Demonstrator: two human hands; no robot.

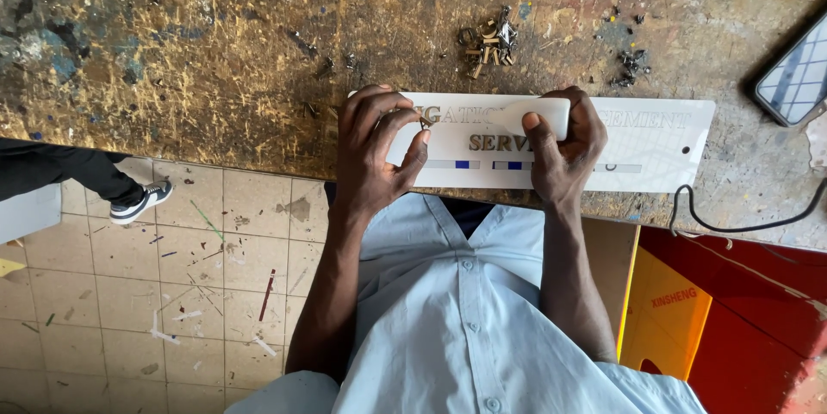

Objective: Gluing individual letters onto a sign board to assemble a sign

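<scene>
Two hands work at the near edge of my table [215,52], both on a long white sign plate [655,151] that lies flat along the edge, its right end reaching out towards a dark cable [732,226]. My left hand [375,151] is curled over the plate's left end, fingers bent and the thumb and forefinger pinched together on a small gold letter piece [425,121]; the piece is tiny and I cannot tell its exact shape. My right hand [564,151] grips a white rounded block [538,117], thumb on its near face and fingers wrapped over the far side, pressing it down on the plate's middle. Raised gold letters [491,143] already sit in rows on the plate, and short blue marks [463,164] show along a pale strip below them.

Beyond the plate, a little heap of loose gold letter pieces [488,39] lies on the scarred, paint-spattered wood, with a smaller dark clump [633,65] to its right. A phone [797,78] rests at the right edge, screen up. Below the table on the right stands a red and yellow box [689,319]. On the tiled floor [129,293] at the left, another person's dark trouser leg and sneaker [142,203] show, well apart from my hands.
</scene>
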